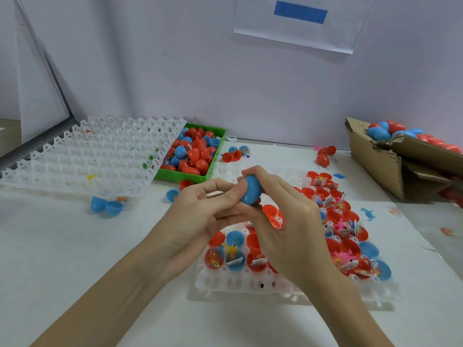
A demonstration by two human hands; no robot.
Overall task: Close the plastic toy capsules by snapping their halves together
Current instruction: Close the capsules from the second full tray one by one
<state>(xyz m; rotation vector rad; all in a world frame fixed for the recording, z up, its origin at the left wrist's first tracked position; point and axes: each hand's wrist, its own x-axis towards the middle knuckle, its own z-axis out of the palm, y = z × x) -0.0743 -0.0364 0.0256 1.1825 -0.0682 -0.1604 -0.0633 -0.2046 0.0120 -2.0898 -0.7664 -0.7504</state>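
Together, gripping a blue capsule (251,191) above the near white tray (250,284), held off the tabletop (75,246): left hand (198,221) pressing its thumb against the capsule's lower end with fingers (213,184) curled behind, right hand (283,226) wrapping fingers over its upper end. Sitting in the tray's cells, open red and blue halves (235,249) with small toys and packets. Leaning behind to the left, an empty white tray (95,151); beside it, a green bin (194,152) heaped with capsules. Lying at the far right, a torn cardboard box (400,161) holding more. Resting loose by the left tray, two blue halves (106,205).
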